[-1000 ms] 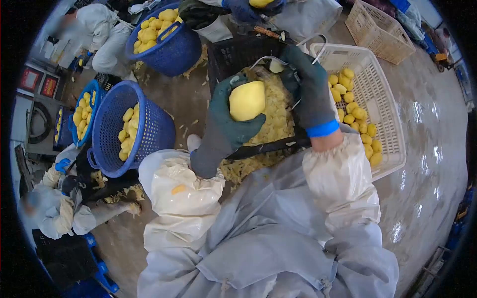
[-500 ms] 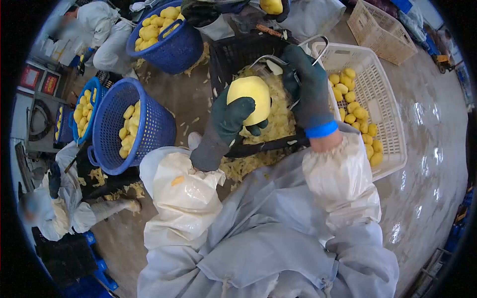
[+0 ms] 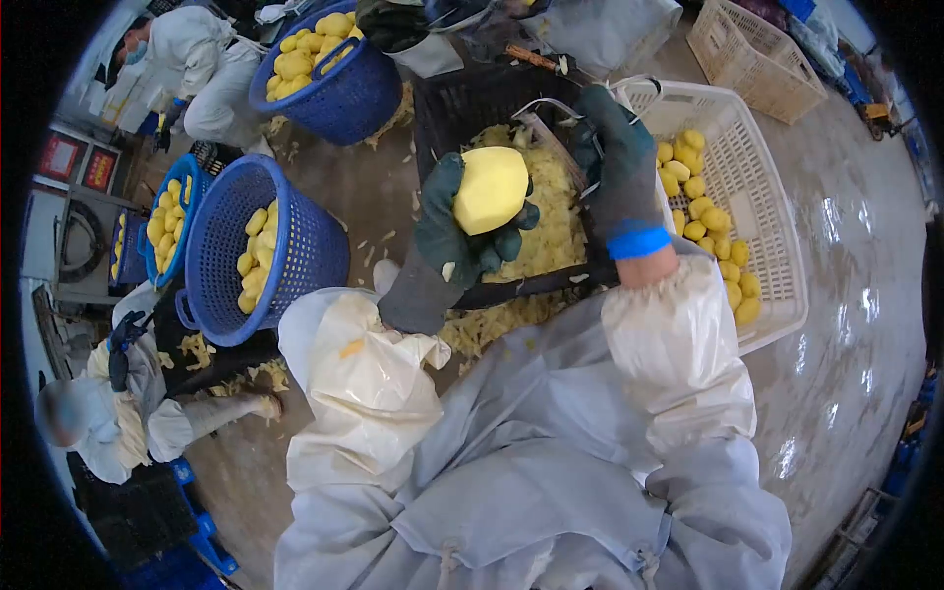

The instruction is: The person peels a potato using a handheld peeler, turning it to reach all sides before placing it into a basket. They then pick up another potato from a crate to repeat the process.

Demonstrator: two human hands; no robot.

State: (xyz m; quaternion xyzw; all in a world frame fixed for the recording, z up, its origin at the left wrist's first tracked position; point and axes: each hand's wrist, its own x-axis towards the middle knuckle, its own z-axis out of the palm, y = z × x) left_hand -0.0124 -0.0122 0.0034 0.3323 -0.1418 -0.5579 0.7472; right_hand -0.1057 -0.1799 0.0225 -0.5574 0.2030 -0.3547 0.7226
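Note:
My left hand (image 3: 462,221), in a dark green glove, is closed round a peeled yellow potato (image 3: 491,190) with flat cut facets. To its right, my right hand (image 3: 612,147), gloved alike and with a blue band at the wrist, grips a peeler (image 3: 573,138) whose thin metal frame shows between the hands; its blade is hard to make out. Potato and peeler are apart. Beneath both hands stands a black crate (image 3: 447,103) holding a heap of pale peelings (image 3: 551,241).
A white crate (image 3: 777,221) with yellow potatoes is at the right, an empty-looking beige crate (image 3: 757,64) behind it. Blue baskets (image 3: 313,236) of potatoes stand left. Two co-workers (image 3: 211,59) sit at the left; peelings litter the wet floor (image 3: 846,324).
The potato has turned in my left hand and now shows a different face, with my fingers below it. My right hand and the peeler have shifted slightly right.

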